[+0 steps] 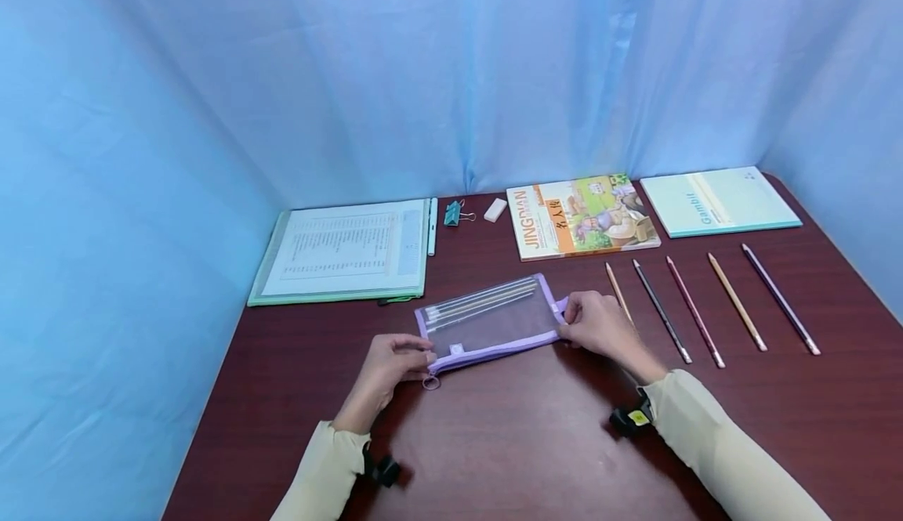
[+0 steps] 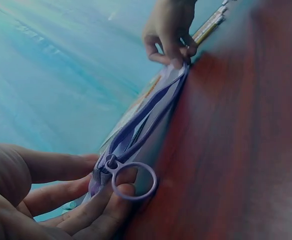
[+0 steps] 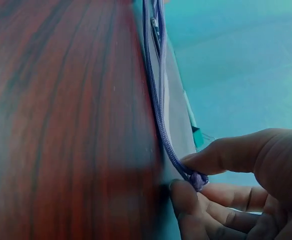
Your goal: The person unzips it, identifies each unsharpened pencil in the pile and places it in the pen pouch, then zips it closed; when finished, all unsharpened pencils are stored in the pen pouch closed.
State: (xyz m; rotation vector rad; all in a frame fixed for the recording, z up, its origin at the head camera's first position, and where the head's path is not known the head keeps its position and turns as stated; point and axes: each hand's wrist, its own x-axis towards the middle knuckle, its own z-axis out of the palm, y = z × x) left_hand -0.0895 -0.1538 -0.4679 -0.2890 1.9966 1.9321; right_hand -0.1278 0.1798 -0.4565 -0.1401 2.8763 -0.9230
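A clear pencil case (image 1: 494, 325) with purple edging lies on the dark table, several slim sticks or pencils visible inside along its far side. My left hand (image 1: 395, 364) pinches its near left corner, beside the zipper pull ring (image 2: 134, 181). At the near right corner, my right hand (image 1: 600, 325) pinches the purple end of the zipper (image 3: 198, 180) between thumb and fingers. In the left wrist view the zipper edge gapes between the two hands. Several pencils lie in a row to the right, the closest being a tan pencil (image 1: 618, 289) partly behind my right hand.
Along the back stand out a clipboard-like folder with a printed sheet (image 1: 339, 247), a pale teal pen (image 1: 432, 227), a binder clip (image 1: 453, 214), an eraser (image 1: 495, 209), an illustrated book (image 1: 585, 215) and a notebook (image 1: 719, 201). Blue curtains (image 1: 451, 74) enclose the table.
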